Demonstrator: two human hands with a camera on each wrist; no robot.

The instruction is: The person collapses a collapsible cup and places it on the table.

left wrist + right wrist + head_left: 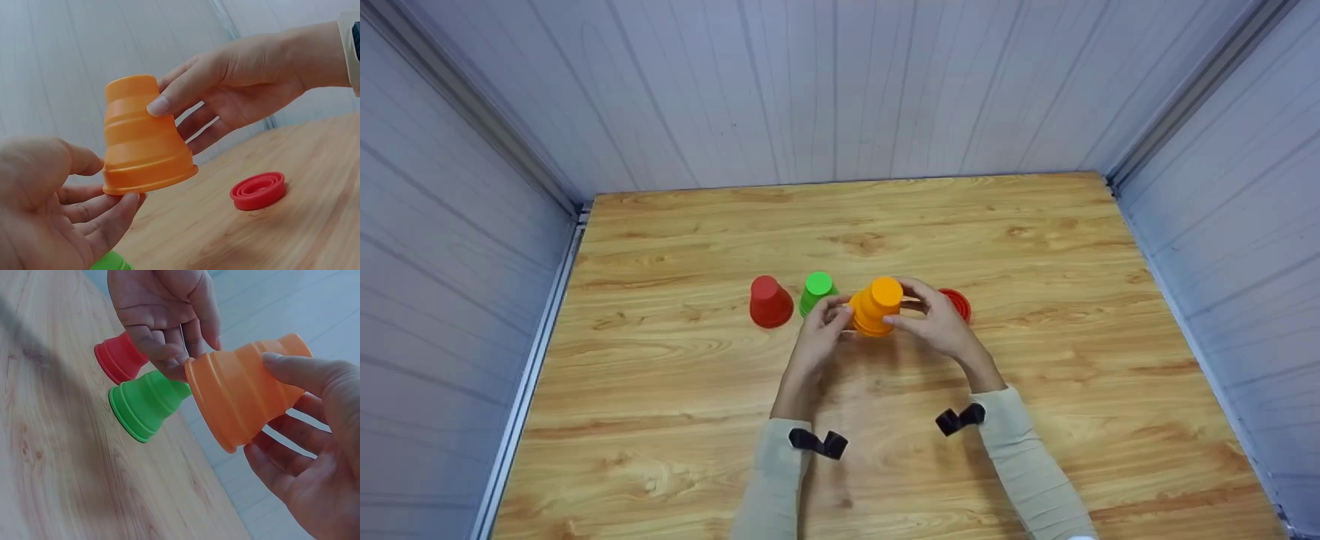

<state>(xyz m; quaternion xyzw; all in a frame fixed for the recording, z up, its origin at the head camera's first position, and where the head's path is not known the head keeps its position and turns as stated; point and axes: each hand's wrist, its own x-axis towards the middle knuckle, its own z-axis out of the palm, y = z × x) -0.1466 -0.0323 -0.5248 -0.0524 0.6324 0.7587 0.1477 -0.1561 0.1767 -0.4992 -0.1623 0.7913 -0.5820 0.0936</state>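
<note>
An orange cup (876,309) was held up over the worktop (675,420), clear of its surface, with the narrow end uppermost and the wide rim below; in the left wrist view it was seen slightly tilted. Its upper side was grasped by the right hand (939,324), the thumb being laid across the near face and the fingers curved around the far side. The lower rim was pinched by the left hand (816,337), with the thumb set against the side and the fingertips placed beneath the edge.

Just beyond the left hand, a green cup (818,286) was stood on the worktop, wide rim down, and was partly hidden by that hand in the head view. To the left of it, a red cup (770,302) was placed the same way up, near the green one but apart from it. On the other side, near the right hand, a flat red piece (257,197) marked by concentric rings was laid on the worktop. Both forearms were covered by pale sleeves (1031,457), and a black mount (819,444) was worn at each wrist.
</note>
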